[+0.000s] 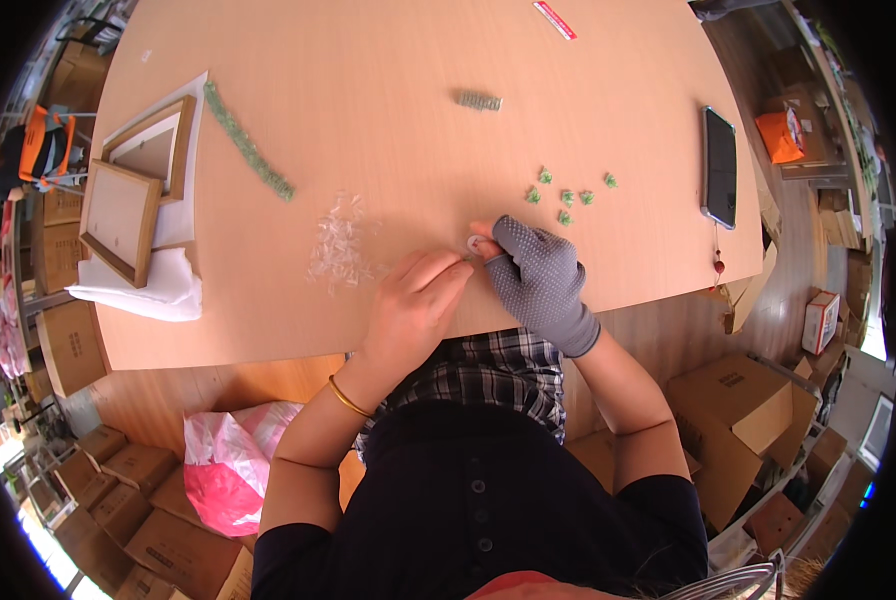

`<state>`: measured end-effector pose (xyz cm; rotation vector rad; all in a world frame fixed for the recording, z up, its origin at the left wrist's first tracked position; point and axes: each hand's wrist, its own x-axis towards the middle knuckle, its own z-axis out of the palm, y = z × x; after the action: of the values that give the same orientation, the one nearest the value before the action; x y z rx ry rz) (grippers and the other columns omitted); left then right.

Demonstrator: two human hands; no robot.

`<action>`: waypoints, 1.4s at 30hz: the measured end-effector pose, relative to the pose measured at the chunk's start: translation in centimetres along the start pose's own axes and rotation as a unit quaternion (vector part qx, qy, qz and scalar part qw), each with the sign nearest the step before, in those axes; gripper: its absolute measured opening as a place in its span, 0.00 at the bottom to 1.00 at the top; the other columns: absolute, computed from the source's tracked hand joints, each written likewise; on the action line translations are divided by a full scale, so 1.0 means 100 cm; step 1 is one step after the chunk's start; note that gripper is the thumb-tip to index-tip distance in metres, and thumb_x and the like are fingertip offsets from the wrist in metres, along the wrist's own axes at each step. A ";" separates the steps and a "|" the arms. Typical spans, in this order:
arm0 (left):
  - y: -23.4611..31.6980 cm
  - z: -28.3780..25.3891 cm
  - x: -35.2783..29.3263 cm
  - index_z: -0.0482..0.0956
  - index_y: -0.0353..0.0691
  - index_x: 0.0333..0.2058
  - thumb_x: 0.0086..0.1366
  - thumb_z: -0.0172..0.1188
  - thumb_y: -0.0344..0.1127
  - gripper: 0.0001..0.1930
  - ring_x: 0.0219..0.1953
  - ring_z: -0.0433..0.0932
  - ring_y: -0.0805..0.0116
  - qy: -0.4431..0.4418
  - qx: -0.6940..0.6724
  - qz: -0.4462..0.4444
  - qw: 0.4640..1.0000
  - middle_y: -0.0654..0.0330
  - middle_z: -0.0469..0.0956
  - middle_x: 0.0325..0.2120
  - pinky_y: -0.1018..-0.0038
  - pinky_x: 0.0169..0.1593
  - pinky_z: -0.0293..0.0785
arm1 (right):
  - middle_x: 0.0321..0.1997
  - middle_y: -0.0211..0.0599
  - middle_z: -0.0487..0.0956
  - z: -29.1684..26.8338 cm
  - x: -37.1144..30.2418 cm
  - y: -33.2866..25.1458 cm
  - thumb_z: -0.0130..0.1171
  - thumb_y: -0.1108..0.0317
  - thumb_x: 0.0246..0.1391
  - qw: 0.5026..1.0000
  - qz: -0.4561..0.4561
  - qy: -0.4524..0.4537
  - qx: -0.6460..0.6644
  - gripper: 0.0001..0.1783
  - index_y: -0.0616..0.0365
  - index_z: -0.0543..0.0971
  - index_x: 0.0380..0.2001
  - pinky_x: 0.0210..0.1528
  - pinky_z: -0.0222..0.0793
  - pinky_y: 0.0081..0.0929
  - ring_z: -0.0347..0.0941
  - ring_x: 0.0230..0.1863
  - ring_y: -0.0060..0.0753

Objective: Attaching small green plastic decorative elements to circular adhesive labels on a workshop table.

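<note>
My bare left hand (pixel 418 298), with a gold bangle on its wrist, pinches near the table's front edge; anything between its fingertips is too small to make out. Almost touching it, my right hand (pixel 540 275) wears a grey dotted glove with bare fingertips. Thumb and finger there grip a small white round piece (pixel 475 243). Left of the hands lies a loose scatter of small clear pieces (pixel 338 245). Several small green clusters (pixel 567 197) sit beyond the right hand. A long green beaded-looking strip (pixel 248 145) curves at the left, and a short grey-green ridged piece (pixel 479 100) lies farther back.
Wooden picture frames (pixel 121 220) rest on white sheets at the table's left edge. A phone (pixel 718 168) with a red-beaded cord lies at the right edge. A red and white strip (pixel 555 20) is far back. Cardboard boxes (pixel 728 410) and a pink-white bag (pixel 230 470) stand below.
</note>
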<state>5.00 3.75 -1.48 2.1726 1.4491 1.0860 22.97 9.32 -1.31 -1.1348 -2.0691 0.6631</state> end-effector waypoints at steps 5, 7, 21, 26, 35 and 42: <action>0.000 0.000 0.001 0.82 0.33 0.38 0.55 0.66 0.20 0.10 0.39 0.82 0.56 -0.003 0.001 0.002 1.000 0.56 0.80 0.38 0.65 0.42 0.80 | 0.28 0.43 0.82 0.000 0.001 -0.002 0.68 0.72 0.58 1.000 0.004 0.006 0.008 0.06 0.59 0.82 0.37 0.29 0.77 0.36 0.81 0.27 0.48; -0.001 0.000 0.001 0.82 0.33 0.38 0.55 0.66 0.20 0.10 0.39 0.82 0.56 -0.001 -0.004 0.003 1.000 0.56 0.80 0.38 0.65 0.42 0.80 | 0.28 0.43 0.83 0.001 0.000 0.000 0.68 0.72 0.58 1.000 -0.005 0.012 0.008 0.06 0.59 0.82 0.38 0.29 0.77 0.36 0.82 0.27 0.48; 0.000 0.000 0.000 0.82 0.33 0.39 0.56 0.66 0.21 0.10 0.40 0.81 0.56 -0.008 0.006 -0.001 1.000 0.57 0.80 0.38 0.65 0.43 0.80 | 0.28 0.44 0.83 0.001 -0.002 0.002 0.67 0.67 0.62 1.000 -0.005 -0.027 -0.011 0.08 0.58 0.85 0.41 0.30 0.77 0.33 0.81 0.27 0.46; 0.000 0.002 0.000 0.82 0.33 0.38 0.56 0.66 0.21 0.10 0.39 0.81 0.56 0.009 0.007 0.004 1.000 0.57 0.81 0.38 0.65 0.43 0.80 | 0.29 0.44 0.83 0.001 -0.001 -0.001 0.67 0.68 0.62 0.999 0.041 -0.016 0.014 0.07 0.58 0.84 0.41 0.31 0.76 0.33 0.81 0.27 0.46; 0.001 0.002 -0.001 0.82 0.35 0.38 0.58 0.67 0.22 0.08 0.40 0.82 0.56 0.010 0.025 0.015 1.000 0.57 0.81 0.38 0.65 0.42 0.81 | 0.29 0.38 0.84 -0.004 -0.006 0.004 0.62 0.73 0.65 0.981 0.107 0.036 0.156 0.08 0.63 0.83 0.45 0.32 0.73 0.22 0.78 0.27 0.22; 0.015 0.014 0.028 0.82 0.39 0.35 0.62 0.67 0.27 0.04 0.40 0.82 0.55 -0.029 0.066 -0.039 0.997 0.58 0.81 0.37 0.63 0.42 0.80 | 0.34 0.36 0.84 -0.007 -0.008 0.001 0.59 0.72 0.68 0.936 0.135 0.234 0.227 0.10 0.65 0.81 0.49 0.35 0.74 0.19 0.77 0.29 0.17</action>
<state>7.55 5.75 -0.33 2.1959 1.6064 0.9162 23.89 8.78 -1.19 -1.1697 -1.2866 0.8520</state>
